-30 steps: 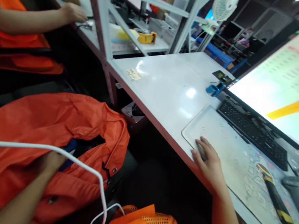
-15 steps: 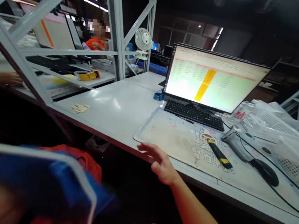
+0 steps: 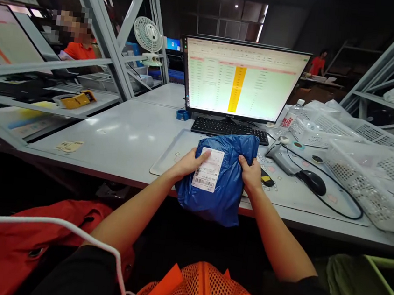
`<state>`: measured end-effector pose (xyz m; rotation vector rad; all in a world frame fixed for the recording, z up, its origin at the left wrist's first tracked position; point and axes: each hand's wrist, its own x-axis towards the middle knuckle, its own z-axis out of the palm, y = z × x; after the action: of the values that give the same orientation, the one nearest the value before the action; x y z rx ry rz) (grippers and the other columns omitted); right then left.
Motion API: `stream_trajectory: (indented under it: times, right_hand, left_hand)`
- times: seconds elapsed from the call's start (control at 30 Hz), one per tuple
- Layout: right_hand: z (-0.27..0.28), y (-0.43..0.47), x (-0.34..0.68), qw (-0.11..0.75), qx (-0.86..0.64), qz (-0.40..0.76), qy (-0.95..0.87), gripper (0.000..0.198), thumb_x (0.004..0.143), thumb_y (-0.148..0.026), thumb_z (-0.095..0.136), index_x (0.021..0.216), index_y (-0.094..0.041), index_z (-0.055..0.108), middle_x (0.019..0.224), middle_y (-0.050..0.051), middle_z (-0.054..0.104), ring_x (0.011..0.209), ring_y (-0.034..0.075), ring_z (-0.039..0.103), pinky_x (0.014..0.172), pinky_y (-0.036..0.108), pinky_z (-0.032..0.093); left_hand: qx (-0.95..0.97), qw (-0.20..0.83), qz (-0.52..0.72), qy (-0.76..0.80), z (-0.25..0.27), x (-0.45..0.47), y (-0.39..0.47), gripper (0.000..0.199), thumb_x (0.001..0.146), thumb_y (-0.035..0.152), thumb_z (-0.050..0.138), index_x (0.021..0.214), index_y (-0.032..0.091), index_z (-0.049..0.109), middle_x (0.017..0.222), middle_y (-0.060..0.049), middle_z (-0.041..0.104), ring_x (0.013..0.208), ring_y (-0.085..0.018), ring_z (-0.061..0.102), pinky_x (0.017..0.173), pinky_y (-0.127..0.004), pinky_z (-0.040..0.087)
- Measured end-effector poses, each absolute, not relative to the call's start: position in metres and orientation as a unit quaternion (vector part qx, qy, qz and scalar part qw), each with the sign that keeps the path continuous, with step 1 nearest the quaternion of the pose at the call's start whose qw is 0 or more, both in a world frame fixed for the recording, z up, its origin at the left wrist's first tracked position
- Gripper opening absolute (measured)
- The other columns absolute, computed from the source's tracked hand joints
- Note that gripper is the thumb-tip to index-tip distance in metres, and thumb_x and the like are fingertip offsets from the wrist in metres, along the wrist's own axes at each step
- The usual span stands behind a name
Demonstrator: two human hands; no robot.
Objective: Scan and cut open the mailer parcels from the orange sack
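A blue plastic mailer bag (image 3: pixel 230 184) is held up in front of me at the desk's front edge. On its left part sits a white shipping label (image 3: pixel 208 170) with printed text and a barcode. My left hand (image 3: pixel 192 162) grips the bag's left side, thumb on the label's upper corner. Around the right side my right hand (image 3: pixel 250 173) is closed, thumb on the front. The fingers behind the bag are hidden. Just past my right hand shows part of a black and yellow box cutter (image 3: pixel 267 178) on the desk mat (image 3: pixel 168 156).
Beyond the bag stand a keyboard (image 3: pixel 211 126) and a lit monitor (image 3: pixel 240 84). A barcode scanner (image 3: pixel 282 159), a mouse (image 3: pixel 312 180) and white perforated baskets (image 3: pixel 358 183) lie to the right. Blue tape (image 3: pixel 182 114) and a clip fan (image 3: pixel 148 34) are left. A co-worker (image 3: pixel 79 46) sits beyond the frame.
The blue bag came from a blur at lower left to the front of the desk. My right hand left the desk edge and now holds it too. The view turned right.
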<state>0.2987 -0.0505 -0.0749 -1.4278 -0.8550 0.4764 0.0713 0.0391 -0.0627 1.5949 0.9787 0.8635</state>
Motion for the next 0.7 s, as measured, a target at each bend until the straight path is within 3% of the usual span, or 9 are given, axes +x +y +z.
stream_trajectory:
  times: [0.1,0.2,0.3,0.47,0.6,0.7]
  right_hand:
    - [-0.079,-0.046,0.311,0.657,-0.594,0.264,-0.382,0.061,0.065,-0.070,0.078,0.097,-0.019,0.068,0.107,0.014,0.078,0.102,0.032,0.073,0.098,0.048,0.058]
    - [-0.078,-0.039,0.318,0.648,-0.573,0.330,-0.380,0.058,0.065,-0.063,0.083,0.101,-0.020,0.069,0.112,0.013,0.079,0.106,0.032,0.073,0.099,0.049,0.059]
    - [-0.074,-0.028,0.322,0.635,-0.569,0.361,-0.379,0.050,0.067,-0.052,0.086,0.101,-0.019,0.070,0.113,0.012,0.079,0.109,0.032,0.073,0.101,0.052,0.059]
    - [-0.064,-0.016,0.314,0.581,-0.583,0.403,-0.401,0.031,0.083,-0.041,0.078,0.102,-0.017,0.070,0.100,0.010,0.080,0.091,0.027,0.077,0.091,0.047,0.063]
    - [-0.043,-0.027,0.329,0.413,-0.682,0.379,-0.469,0.040,0.097,-0.046,0.063,0.098,-0.008,0.072,0.079,0.011,0.076,0.068,0.021,0.073,0.077,0.041,0.062]
    - [-0.021,-0.038,0.376,0.391,-0.738,0.282,-0.471,0.041,0.096,-0.041,0.066,0.109,-0.003,0.073,0.081,0.015,0.075,0.080,0.027,0.074,0.091,0.048,0.057]
  left_hand:
    - [0.696,0.516,0.303,0.397,-0.065,0.070,0.031,0.079,0.071,0.086,0.074,0.105,0.015,0.074,0.104,-0.015,0.079,0.095,-0.035,0.074,0.080,-0.039,0.057]
    - [0.691,0.486,0.362,0.395,-0.067,0.065,0.025,0.077,0.081,0.088,0.061,0.110,0.017,0.069,0.107,-0.013,0.077,0.099,-0.032,0.071,0.083,-0.037,0.055]
    - [0.686,0.426,0.421,0.412,-0.064,0.064,0.024,0.067,0.092,0.084,0.048,0.099,0.019,0.062,0.099,-0.010,0.073,0.098,-0.029,0.068,0.085,-0.037,0.051]
    - [0.727,0.305,0.422,0.448,-0.039,0.058,0.059,0.057,0.103,0.071,0.032,0.085,0.021,0.052,0.086,-0.006,0.064,0.083,-0.023,0.062,0.076,-0.033,0.048]
    - [0.761,0.265,0.360,0.470,-0.012,0.046,0.091,0.051,0.097,0.068,0.056,0.088,0.018,0.061,0.086,-0.012,0.067,0.091,-0.030,0.066,0.086,-0.038,0.051]
    - [0.797,0.188,0.334,0.468,-0.011,0.044,0.077,0.062,0.093,0.063,0.066,0.123,0.009,0.065,0.119,-0.024,0.070,0.124,-0.041,0.059,0.111,-0.051,0.042]
